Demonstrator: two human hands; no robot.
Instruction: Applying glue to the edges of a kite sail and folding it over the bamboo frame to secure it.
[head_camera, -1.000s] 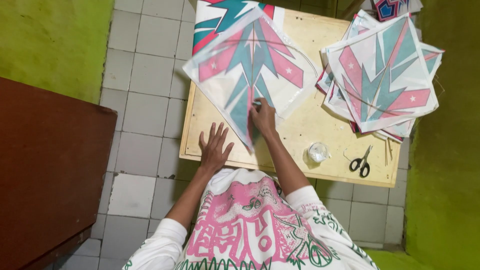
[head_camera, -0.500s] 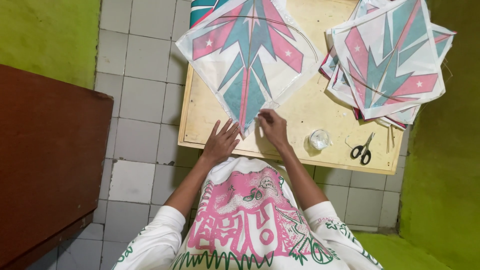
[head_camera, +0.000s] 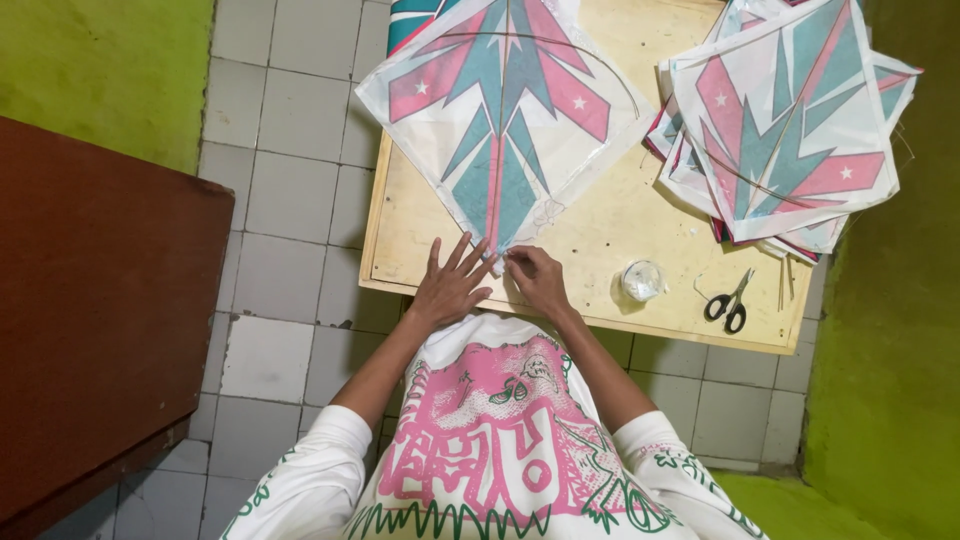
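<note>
Diamond-shaped paper kite (head_camera: 505, 120), white with a pink and teal star-and-leaf print, laid flat on the pale yellow wooden bench (head_camera: 600, 240), near tip pointing toward the wearer so both hands reach it without stretching

Left hand (head_camera: 450, 285): flat, fingers spread apart, pressed on bench and kite edge just left of the near tip; judged a hold-down against sliding

Right hand (head_camera: 535, 280): fingers drawn together, pinched at the near tip of the kite; exact item between fingertips too small to tell

Thin curved bow stick visible across the upper kite, upright spine along the centre line

Stack of finished kites (head_camera: 790, 120), same print, piled far right on the bench, partly overhanging the edge; kept clear of the work area

Small round clear container (head_camera: 642, 280) just right of the right hand, black-handled scissors (head_camera: 728, 305) further right, thin sticks (head_camera: 783, 285) beside them; all within easy reach

No packages, labels or signs present; grey tiled floor (head_camera: 290, 200) below, dark red-brown cabinet (head_camera: 90, 330) at left, green walls either side
</note>
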